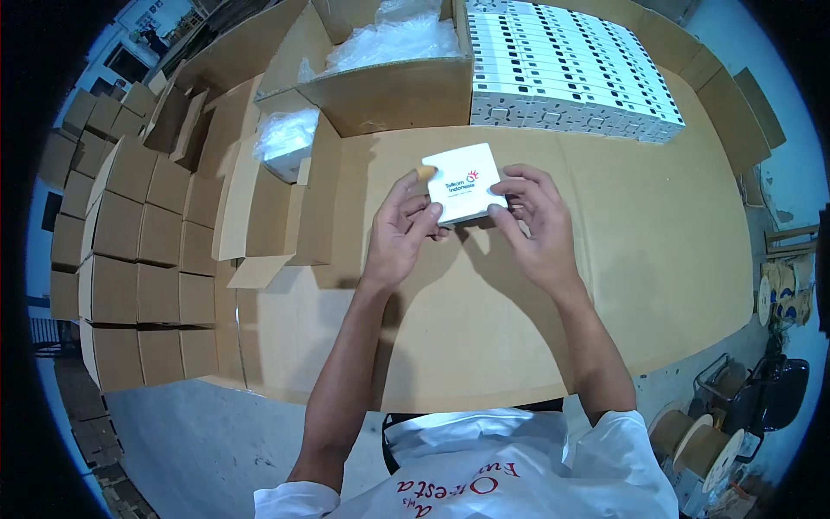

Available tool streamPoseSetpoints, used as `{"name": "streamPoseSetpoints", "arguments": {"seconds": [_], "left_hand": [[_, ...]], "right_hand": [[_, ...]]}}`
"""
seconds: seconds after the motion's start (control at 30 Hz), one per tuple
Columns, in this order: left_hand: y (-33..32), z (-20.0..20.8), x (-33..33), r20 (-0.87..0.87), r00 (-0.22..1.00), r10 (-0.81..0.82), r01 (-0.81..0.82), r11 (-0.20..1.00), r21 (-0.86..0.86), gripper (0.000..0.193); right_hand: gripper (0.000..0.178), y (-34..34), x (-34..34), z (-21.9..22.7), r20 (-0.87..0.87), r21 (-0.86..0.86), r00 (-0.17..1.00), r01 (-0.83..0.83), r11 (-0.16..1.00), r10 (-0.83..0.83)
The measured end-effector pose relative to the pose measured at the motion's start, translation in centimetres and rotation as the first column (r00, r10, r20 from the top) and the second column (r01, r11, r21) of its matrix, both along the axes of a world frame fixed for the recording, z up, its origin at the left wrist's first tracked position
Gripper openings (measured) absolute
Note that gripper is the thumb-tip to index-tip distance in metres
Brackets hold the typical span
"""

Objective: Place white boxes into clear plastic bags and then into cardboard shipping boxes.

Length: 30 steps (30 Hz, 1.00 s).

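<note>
Shirt [553, 450]: white with red lettering, nearest the camera, at the lower edge.
Left hand [399, 233]: gripping the left side of the white box [467, 177], thumb at its near left corner; orange-tan cover on one fingertip.
Right hand [540, 225]: holding the same box at its right edge, thumb at the near right corner, fingers bent.
Box position: between both hands, over the table [666, 259], printed face toward the camera.
Table surface: brown cardboard.
Large carton [398, 97]: open, far side, clear plastic wrap [398, 43] inside.
Small carton [316, 203]: open, left of the hands; wrapped white item [288, 145] at its far end.
White stack [562, 73]: rows of boxes, right of the large carton.
Brown boxes [117, 233]: stacked, far left.
Floor, lower right: spools [720, 458] near a black chair [778, 394].
</note>
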<state>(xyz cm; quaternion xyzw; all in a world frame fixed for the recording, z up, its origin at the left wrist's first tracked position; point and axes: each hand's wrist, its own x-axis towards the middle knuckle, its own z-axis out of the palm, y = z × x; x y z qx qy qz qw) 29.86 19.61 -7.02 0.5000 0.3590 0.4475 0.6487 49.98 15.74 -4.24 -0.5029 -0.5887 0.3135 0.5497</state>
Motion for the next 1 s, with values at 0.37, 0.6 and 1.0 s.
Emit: {"name": "streamPoseSetpoints", "arguments": {"seconds": [0.37,0.6,1.0], "left_hand": [[0.5,0.1,0.1,-0.360,0.910,0.207,-0.068,0.929,0.364,0.079],[0.1,0.9,-0.4,-0.556,0.805,0.205,0.004,0.936,0.351,0.073],[-0.3,-0.3,-0.3,-0.453,0.855,0.252,-0.033,0.899,0.438,0.066]], "right_hand": [[0.027,1.1,0.9,-1.4,0.074,-0.152,0.997,-0.008,0.988,0.019],[0.028,0.9,0.6,-0.3,0.186,-0.256,0.980,-0.025,0.966,0.074],[0.032,0.7,1.0,-0.9,0.192,-0.326,0.977,-0.031,0.945,0.098]]}}
